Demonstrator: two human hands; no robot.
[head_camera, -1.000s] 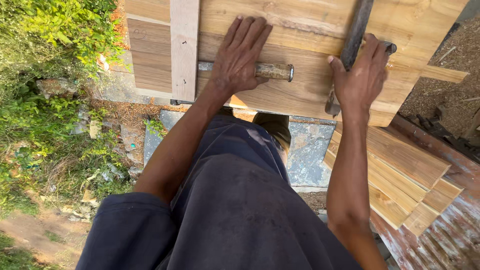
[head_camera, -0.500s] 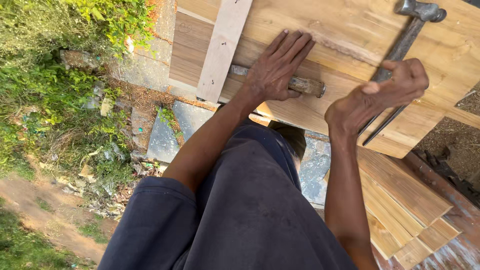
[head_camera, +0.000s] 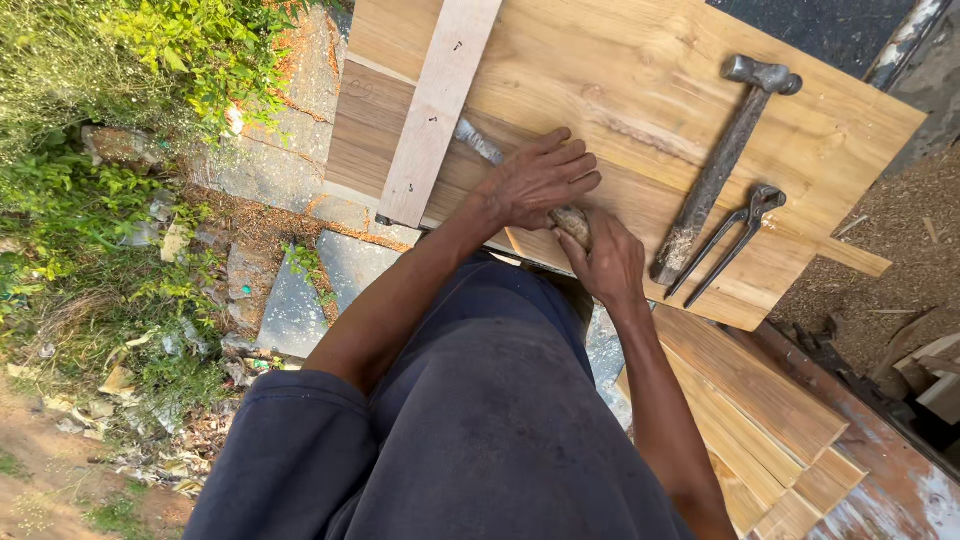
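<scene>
While both hands are bunched together at the near edge of the wooden board (head_camera: 600, 70), they're on the same thing — a chisel (head_camera: 478, 143) with a pale wooden handle lying across the board. The left hand (head_camera: 535, 182) rests flat over the chisel's middle, fingers spread and pointing right, pressing down rather than wrapped around anything. The right hand (head_camera: 610, 265) sits just near of it, fingers curled around the butt of the handle where it sticks out from under the left palm. I think that's a proper grip, but the left hand covers most of it, so hard to be sure.

The chisel's grey metal end pokes out on the left, running up under a narrow pale batten (head_camera: 435, 110) that lies across the board at a slant, with a few small nail marks showing in it.

Off to the right on the same board — well clear of the hands — lies a hammer (head_camera: 722, 160), head at the far end, handle pointing back toward the person. Just right of it sits a pair of pincers (head_camera: 735, 235), handles slightly apart.

Below the board on the right there's a stack of planks (head_camera: 760, 410), and dark shorts (head_camera: 480, 430) fill the bottom of the view. Grass and stones are on the left.
</scene>
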